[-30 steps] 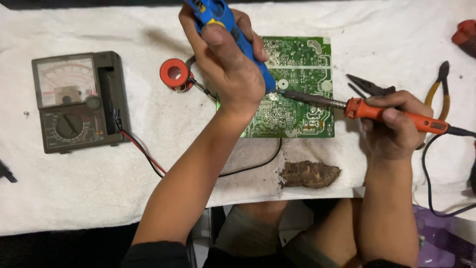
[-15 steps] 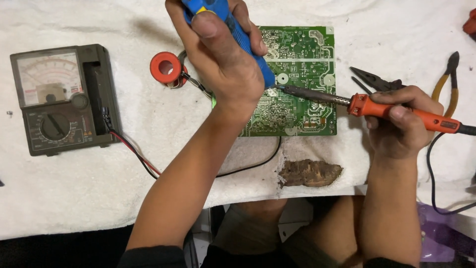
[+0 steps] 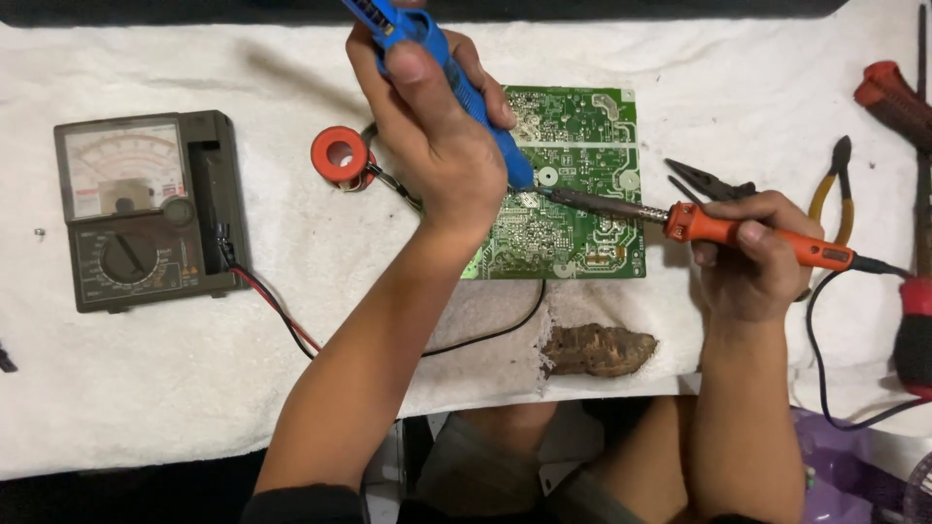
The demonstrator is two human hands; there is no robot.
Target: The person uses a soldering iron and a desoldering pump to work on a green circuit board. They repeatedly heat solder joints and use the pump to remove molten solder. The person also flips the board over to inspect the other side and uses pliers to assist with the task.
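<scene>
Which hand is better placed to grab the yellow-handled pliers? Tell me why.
Right. The right hand, gripping the orange soldering iron, lies beside the pliers; the left hand holds the blue pump over the circuit board, farther off.

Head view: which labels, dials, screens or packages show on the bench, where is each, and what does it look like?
Analog meter: far left on the white cloth, dark grey box, pale dial window on top, round selector knob below, small coloured warning label at its lower right.
Circuit board: centre, green rectangle with white printed markings, under the left hand and the soldering iron held by the right hand.
No screens or packages.
</scene>
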